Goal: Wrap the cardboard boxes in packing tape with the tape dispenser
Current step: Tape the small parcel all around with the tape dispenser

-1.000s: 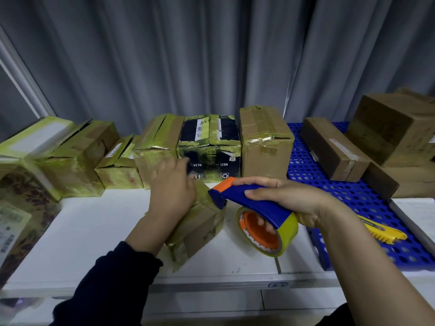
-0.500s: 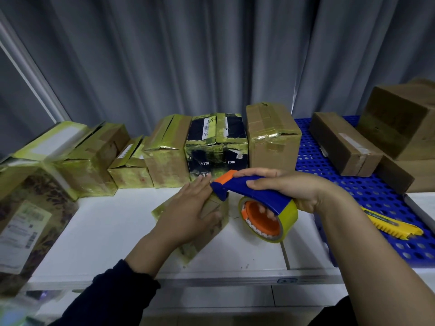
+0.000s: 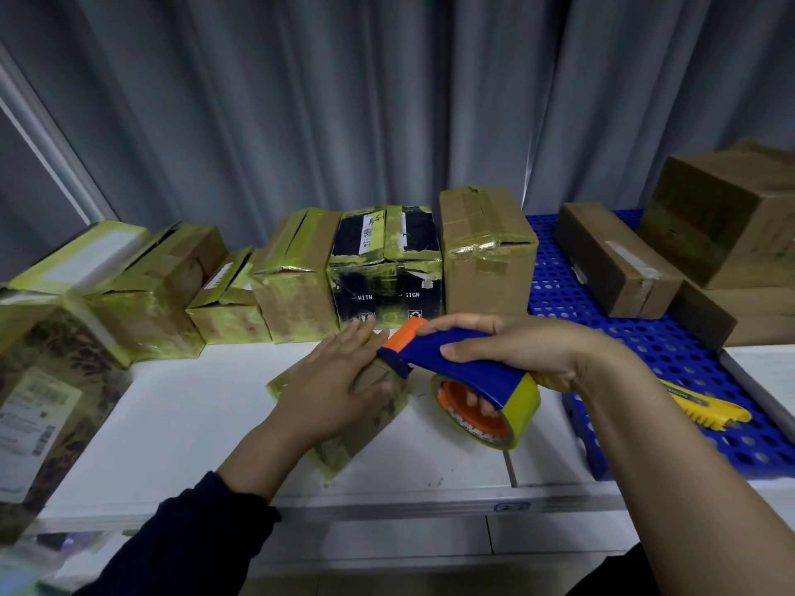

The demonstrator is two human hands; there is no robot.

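Fingers (image 3: 353, 344) of our left hand (image 3: 333, 391) lie straight, pressing flat on the small box (image 3: 361, 440) (thumb along its right side), which sits on the white table (image 3: 172, 423). Just right of the box, our right hand (image 3: 522, 352) grips the tape dispenser (image 3: 458, 361), its orange nose at the box's right end. Wrapped boxes (image 3: 297, 273) stand behind the box.

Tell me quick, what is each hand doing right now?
Left hand: open, flat on the small taped box.
Right hand: closed round the tape dispenser.
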